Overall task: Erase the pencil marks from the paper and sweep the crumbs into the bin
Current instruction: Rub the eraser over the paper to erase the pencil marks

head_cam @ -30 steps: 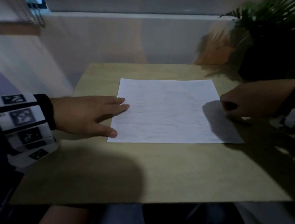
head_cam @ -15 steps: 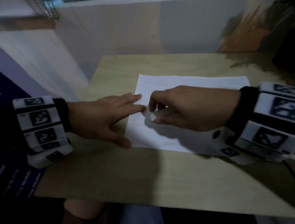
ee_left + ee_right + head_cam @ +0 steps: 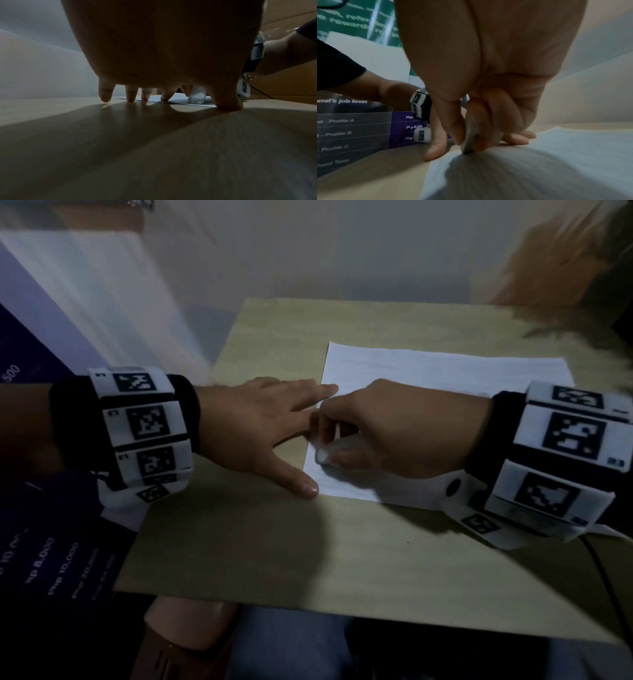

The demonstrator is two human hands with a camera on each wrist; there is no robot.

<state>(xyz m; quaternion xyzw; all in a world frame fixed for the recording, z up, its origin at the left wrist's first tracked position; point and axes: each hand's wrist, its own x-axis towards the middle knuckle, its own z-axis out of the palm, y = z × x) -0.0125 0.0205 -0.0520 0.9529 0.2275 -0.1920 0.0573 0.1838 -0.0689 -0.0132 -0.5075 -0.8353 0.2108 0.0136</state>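
Observation:
A white sheet of paper lies on the light wooden table. My left hand lies flat with fingers spread, its fingertips and thumb pressing the paper's left edge. My right hand pinches a white eraser between thumb and fingers and holds its tip down on the paper near the left edge. The eraser stands upright on the sheet in the left wrist view and shows edge-on between the fingers in the right wrist view. Pencil marks are too faint to make out. No bin is in view.
A dark purple printed banner stands left of the table. A blurred brownish plant sits at the far right corner. A black cable trails from my right wrist across the table's right side. My knees are under the near edge.
My right hand crossed from the paper's right edge to its left edge with the eraser and now sits a little lower on the sheet. My left hand stayed pressing the left edge.

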